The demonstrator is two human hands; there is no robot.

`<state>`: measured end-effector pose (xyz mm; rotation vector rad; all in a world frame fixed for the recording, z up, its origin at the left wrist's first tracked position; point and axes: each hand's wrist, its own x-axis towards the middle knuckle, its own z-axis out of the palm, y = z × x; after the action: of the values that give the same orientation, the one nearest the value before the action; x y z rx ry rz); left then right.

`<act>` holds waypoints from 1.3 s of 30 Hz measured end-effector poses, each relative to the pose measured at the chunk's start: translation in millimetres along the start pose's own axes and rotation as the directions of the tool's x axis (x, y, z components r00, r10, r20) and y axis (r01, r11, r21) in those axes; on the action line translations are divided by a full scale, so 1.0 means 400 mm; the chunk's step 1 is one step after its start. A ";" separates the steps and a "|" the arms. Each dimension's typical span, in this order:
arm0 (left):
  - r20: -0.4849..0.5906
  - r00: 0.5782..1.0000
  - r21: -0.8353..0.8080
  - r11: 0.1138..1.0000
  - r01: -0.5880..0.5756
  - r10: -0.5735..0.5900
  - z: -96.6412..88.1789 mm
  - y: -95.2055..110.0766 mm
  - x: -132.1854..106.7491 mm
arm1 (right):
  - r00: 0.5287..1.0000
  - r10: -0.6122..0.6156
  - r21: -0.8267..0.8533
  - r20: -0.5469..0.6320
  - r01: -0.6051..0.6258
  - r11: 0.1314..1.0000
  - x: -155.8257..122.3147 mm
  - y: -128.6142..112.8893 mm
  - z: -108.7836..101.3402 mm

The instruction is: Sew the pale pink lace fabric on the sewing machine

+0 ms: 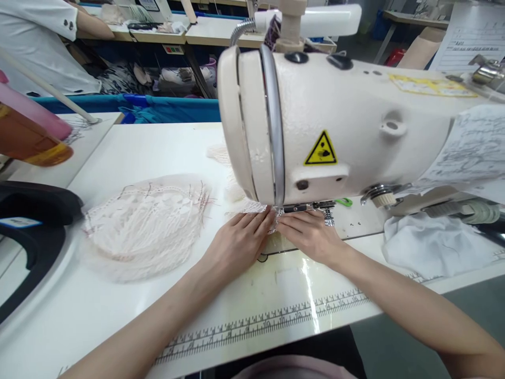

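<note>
A strip of white lace fabric (254, 206) lies under the head of a cream sewing machine (347, 126). Pressing on the lace with outstretched fingers, my left hand (240, 239) lies flat just left of the needle area. My right hand (310, 231) is on the other side, its fingers drawn together with the tips on the lace edge at the presser foot (295, 208). The machine head partly hides the needle and the far part of the lace. More pale lace (221, 153) trails behind on the table.
A blurred pile of lace pieces (145, 226) lies to the left, beside a black curved object (35, 231). White cloth (430, 245) sits at right. A printed ruler (268, 321) runs along the front edge. Another person's sleeve (43, 42) shows at upper left.
</note>
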<state>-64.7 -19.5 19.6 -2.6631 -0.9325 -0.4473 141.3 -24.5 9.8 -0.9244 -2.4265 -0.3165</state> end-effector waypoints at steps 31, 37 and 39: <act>0.060 0.988 -0.036 0.989 0.146 -0.144 0.004 0.032 0.007 | 0.975 0.204 0.120 0.088 -0.214 0.970 0.005 0.051 -0.012; 0.048 0.983 -0.026 0.984 0.178 -0.176 0.014 0.032 0.009 | 0.974 0.211 0.133 0.087 -0.221 0.966 0.000 0.059 0.006; 0.060 0.980 -0.027 0.982 0.189 -0.188 0.013 0.034 0.009 | 0.969 0.224 0.137 0.104 -0.237 0.962 0.003 0.059 0.006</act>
<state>-52.2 -25.9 13.9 -2.6402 -1.2116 -0.4330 155.4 -5.5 9.1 -1.1604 -2.3513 -0.0096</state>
